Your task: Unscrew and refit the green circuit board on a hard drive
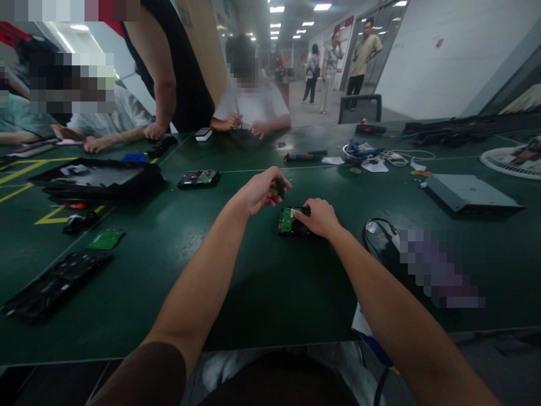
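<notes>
A hard drive (286, 221) lies on the green table in front of me, its green circuit board facing up. My right hand (320, 217) grips its right side, with the thumb over the board. Just above and left of the drive, my left hand (266, 190) is closed around a screwdriver (279, 187) with a dark handle and a bit of yellow. Its tip is too small to make out. Farther off to the left sits a second hard drive (198, 179), also board side up.
Left: a black plastic housing (101, 177), a loose green circuit board (105, 239), a long black part (57, 282). Right: a grey metal box (471, 193), a black cable (369, 231), a blurred-out item (439, 270). Cables (363, 151) lie at the back. People sit across the table.
</notes>
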`<state>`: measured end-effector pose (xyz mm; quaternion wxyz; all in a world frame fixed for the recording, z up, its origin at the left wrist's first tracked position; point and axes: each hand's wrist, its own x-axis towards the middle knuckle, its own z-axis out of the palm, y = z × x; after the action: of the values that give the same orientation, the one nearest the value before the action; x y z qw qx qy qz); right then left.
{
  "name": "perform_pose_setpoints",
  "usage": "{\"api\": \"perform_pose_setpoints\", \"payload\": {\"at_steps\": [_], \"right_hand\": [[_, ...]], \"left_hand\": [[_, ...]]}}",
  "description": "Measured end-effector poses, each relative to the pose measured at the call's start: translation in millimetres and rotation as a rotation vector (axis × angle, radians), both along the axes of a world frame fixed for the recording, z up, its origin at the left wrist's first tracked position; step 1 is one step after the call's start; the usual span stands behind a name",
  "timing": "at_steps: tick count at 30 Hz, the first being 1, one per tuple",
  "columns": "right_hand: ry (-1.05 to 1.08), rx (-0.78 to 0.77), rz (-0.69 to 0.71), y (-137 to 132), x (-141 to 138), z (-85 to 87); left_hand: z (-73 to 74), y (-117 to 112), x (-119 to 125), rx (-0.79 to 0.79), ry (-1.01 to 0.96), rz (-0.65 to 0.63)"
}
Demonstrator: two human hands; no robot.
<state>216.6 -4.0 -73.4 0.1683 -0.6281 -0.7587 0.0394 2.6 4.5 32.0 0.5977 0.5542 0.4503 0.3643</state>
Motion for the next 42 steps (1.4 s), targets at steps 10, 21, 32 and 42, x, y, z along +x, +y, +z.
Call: {"api": "perform_pose_setpoints", "payload": {"at_steps": [10, 21, 32, 42], "right_hand": [[-0.018, -0.003, -0.006, -0.5, -0.6, 0.6], [-0.016, -0.006, -0.006, -0.3, -0.8, 1.2], [-0.010, -0.005, -0.011, -0.6, -0.9, 0.4], [-0.012, 0.002, -0.004, -0.5, 0.0, 0.4]], "left_hand": [[-3.6, 1.9, 2.9, -0.005, -0.045, 0.104], [-4.6, 0.4, 3.5, -0.091, -0.131, -0.023], [-0.6, -3.7, 7.2, -0.001, -0.040, 0.051], [-2.9, 1.0, 6.2, 0.067, 0.008, 0.045]]}}
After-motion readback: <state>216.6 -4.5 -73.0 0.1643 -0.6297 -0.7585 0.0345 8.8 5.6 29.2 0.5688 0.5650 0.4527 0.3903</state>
